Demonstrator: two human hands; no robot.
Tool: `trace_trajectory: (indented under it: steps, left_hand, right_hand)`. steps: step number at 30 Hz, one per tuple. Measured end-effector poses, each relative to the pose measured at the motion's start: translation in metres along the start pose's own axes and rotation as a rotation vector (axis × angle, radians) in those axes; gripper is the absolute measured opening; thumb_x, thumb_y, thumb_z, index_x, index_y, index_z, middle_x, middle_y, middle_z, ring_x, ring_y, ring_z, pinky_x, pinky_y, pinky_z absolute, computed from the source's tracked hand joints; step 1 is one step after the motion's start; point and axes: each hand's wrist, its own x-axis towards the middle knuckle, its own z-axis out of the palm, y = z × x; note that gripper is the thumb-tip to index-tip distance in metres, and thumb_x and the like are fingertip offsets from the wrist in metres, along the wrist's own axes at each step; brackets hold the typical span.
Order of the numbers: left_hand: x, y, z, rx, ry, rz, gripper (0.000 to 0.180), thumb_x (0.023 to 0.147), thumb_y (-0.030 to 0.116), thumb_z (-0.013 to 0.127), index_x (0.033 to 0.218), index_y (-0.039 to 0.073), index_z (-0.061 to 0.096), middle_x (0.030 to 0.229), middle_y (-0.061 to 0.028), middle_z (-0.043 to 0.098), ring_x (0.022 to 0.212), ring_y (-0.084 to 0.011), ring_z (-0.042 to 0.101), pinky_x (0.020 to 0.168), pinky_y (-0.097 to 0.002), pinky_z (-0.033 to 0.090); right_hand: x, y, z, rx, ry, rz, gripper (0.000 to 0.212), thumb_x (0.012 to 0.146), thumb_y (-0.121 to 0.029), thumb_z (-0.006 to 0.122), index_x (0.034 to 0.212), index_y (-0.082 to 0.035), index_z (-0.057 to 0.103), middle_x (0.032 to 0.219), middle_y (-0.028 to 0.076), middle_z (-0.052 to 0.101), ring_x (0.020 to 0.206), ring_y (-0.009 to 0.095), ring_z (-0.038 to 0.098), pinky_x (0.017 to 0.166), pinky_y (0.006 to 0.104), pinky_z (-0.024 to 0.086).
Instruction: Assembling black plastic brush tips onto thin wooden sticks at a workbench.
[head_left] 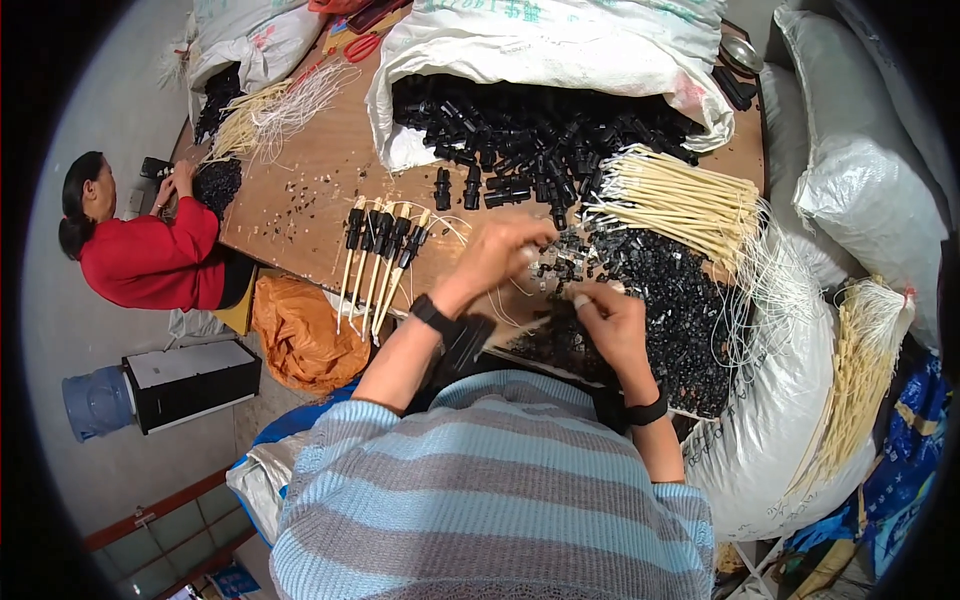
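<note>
My left hand (495, 252) reaches over the table, its fingers curled and slightly blurred beside scattered small black and clear pieces (562, 262). To its right, my right hand (612, 322) has thumb and fingers drawn together at the edge of a heap of small black parts (665, 305). Whatever either hand pinches is too small to make out. Below my hands, near the table's edge, is a blurred black piece (468, 342) with a beige end. To the left lie several beige rods with black plastic fittings (378, 238) on them and white cords.
A white woven sack (540, 45) spills black fittings (500, 125) onto the table. Beige rods with white cords (680, 200) lie stacked at right, by bulging sacks (870, 140). At the far left, a person in red (150, 250) works beside an orange bag (305, 330).
</note>
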Motion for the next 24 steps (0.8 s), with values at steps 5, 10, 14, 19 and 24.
trace_trajectory:
  steps: [5, 10, 14, 19, 24]
  left_hand:
    - [0.005, -0.025, 0.007, 0.165, 0.052, -0.039, 0.041, 0.068, -0.011, 0.06, 0.106, 0.004, 0.061, 0.09, -0.0099, 0.063, 0.081, -0.027, 0.062, 0.074, -0.0345, 0.051]
    - [0.002, -0.019, 0.011, 0.043, 0.118, -0.276, 0.038, 0.069, -0.009, 0.063, 0.104, 0.005, 0.064, 0.089, -0.0059, 0.064, 0.07, -0.0192, 0.057, 0.065, -0.0284, 0.049]
    - [-0.003, 0.035, 0.029, -0.072, 0.258, 0.045, 0.034, 0.067, -0.01, 0.062, 0.095, 0.008, 0.069, 0.09, -0.0066, 0.065, 0.076, -0.0217, 0.062, 0.067, -0.0321, 0.051]
    - [-0.006, 0.075, 0.044, 0.096, 0.267, 0.115, 0.029, 0.066, -0.006, 0.062, 0.09, 0.008, 0.067, 0.079, -0.0071, 0.061, 0.078, -0.028, 0.06, 0.069, -0.0349, 0.051]
    - [-0.017, 0.052, 0.045, -0.161, 0.38, -0.082, 0.032, 0.072, -0.01, 0.059, 0.099, 0.003, 0.068, 0.084, -0.0033, 0.063, 0.075, -0.0129, 0.06, 0.064, -0.0248, 0.047]
  right_hand:
    - [0.003, 0.004, -0.003, -0.001, 0.159, 0.149, 0.013, 0.081, -0.008, 0.064, 0.091, -0.003, 0.07, 0.057, 0.006, 0.056, 0.051, 0.01, 0.051, 0.051, 0.0263, 0.041]
    - [0.004, 0.008, -0.002, 0.05, 0.221, 0.203, 0.01, 0.081, -0.006, 0.065, 0.089, -0.003, 0.07, 0.054, 0.001, 0.051, 0.05, 0.006, 0.045, 0.049, 0.0245, 0.037]
    - [0.008, 0.005, 0.004, 0.112, 0.218, 0.218, 0.007, 0.084, -0.004, 0.063, 0.088, -0.002, 0.069, 0.055, -0.003, 0.049, 0.052, 0.003, 0.043, 0.049, 0.0225, 0.035]
    - [0.012, 0.01, 0.017, 0.084, 0.267, -0.025, 0.006, 0.081, -0.002, 0.064, 0.085, -0.003, 0.068, 0.056, 0.005, 0.053, 0.051, 0.006, 0.046, 0.049, 0.0252, 0.039]
    - [0.008, -0.007, 0.016, -0.225, 0.302, -0.074, 0.009, 0.083, -0.004, 0.064, 0.091, -0.006, 0.068, 0.068, 0.006, 0.062, 0.055, 0.013, 0.058, 0.051, 0.0271, 0.044]
